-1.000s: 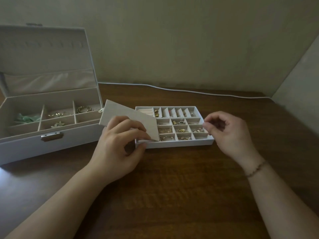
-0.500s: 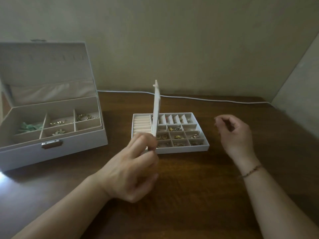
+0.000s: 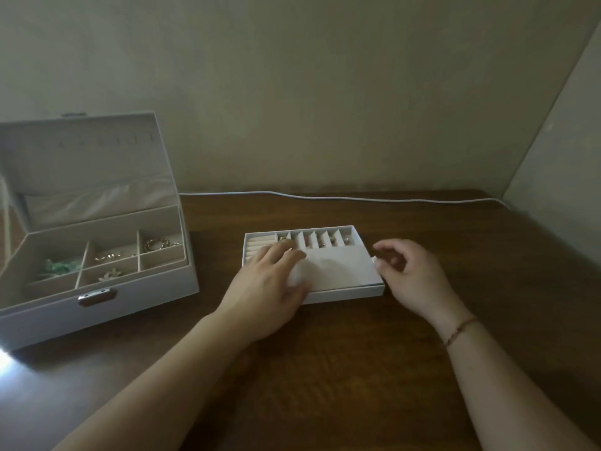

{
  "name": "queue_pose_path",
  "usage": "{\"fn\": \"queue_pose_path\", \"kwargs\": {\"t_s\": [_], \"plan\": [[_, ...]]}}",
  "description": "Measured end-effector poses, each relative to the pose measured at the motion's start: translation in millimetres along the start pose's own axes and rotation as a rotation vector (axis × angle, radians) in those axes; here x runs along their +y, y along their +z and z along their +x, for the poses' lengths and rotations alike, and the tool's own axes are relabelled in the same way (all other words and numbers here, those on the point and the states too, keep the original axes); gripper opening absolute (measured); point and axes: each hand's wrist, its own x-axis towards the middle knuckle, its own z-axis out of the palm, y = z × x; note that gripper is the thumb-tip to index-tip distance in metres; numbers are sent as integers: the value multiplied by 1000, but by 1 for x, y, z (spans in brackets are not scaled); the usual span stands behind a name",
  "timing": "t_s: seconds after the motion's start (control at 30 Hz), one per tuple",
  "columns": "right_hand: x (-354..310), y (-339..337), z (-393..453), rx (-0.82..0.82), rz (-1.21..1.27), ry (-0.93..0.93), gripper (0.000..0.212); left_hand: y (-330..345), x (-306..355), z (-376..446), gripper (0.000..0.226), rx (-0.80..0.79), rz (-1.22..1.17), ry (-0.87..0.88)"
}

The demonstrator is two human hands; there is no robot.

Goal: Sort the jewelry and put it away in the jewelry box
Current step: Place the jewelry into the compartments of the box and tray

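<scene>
A white jewelry box (image 3: 97,301) stands open at the left, its compartments holding gold rings, a flower piece and a green item. In the middle lies a white divided tray (image 3: 344,292) with small jewelry in its back row. A flat white cover panel (image 3: 341,266) rests over the tray's front cells. My left hand (image 3: 270,281) lies flat on the panel's left part, fingers spread. My right hand (image 3: 413,275) hovers at the tray's right edge, fingers loosely curled near the panel's small tab (image 3: 374,259); whether it touches the tab is unclear.
A dark wooden table (image 3: 325,369) carries everything. A white cable (image 3: 357,198) runs along its back edge by the wall. A side wall closes in at the right. A bracelet sits on the right wrist.
The panel, held upright on edge half a second ago, has been laid flat over the tray's front cells. My left hand let go and flattened on it; my right hand moved in toward the tray.
</scene>
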Motion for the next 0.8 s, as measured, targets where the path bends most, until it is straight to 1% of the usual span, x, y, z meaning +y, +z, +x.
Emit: {"fn": "queue_pose_path", "kwargs": {"t_s": [0.1,0.2,0.33,0.47,0.57,0.7,0.8], "plan": [[-1,3,-1,-171,-90,0,41,15,5,18,60,-89,65,-19],[-1,4,0,-246,-113,-11,46,24,6,25,64,-140,92,8],[2,9,2,-314,-207,-13,44,26,5,24,64,-149,76,6],[2,13,6,-309,-236,53,44,25,13,22,60,-97,91,-24],[-6,19,6,-270,-268,79,46,19,20,25,61,-144,121,-32],[-12,24,-1,-257,-299,66,49,25,35,33,73,-200,249,-76],[-9,23,-4,-264,-307,49,50,30,40,35,81,-208,252,-105]]}}
